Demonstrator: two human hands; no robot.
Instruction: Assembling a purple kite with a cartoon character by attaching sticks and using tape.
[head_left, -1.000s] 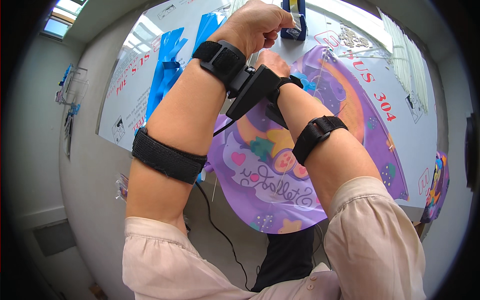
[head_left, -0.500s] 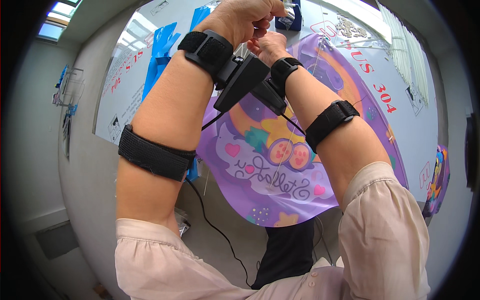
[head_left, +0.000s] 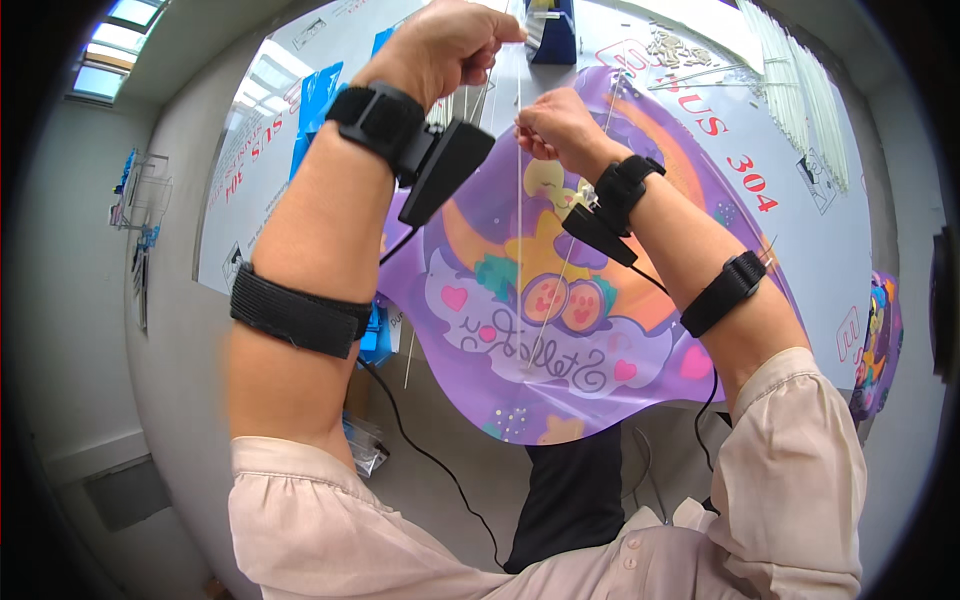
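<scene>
Both the left hand and right hand pinch a thin white rod above the purple kite.

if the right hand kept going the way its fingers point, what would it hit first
Probably the thin white rod it is pinching, then the left hand up and to its left; depth is unclear from this single view.

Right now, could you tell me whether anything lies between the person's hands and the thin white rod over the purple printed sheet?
Nothing visible does. The left hand and right hand both pinch the thin white rod directly, above the purple printed sheet.
</scene>
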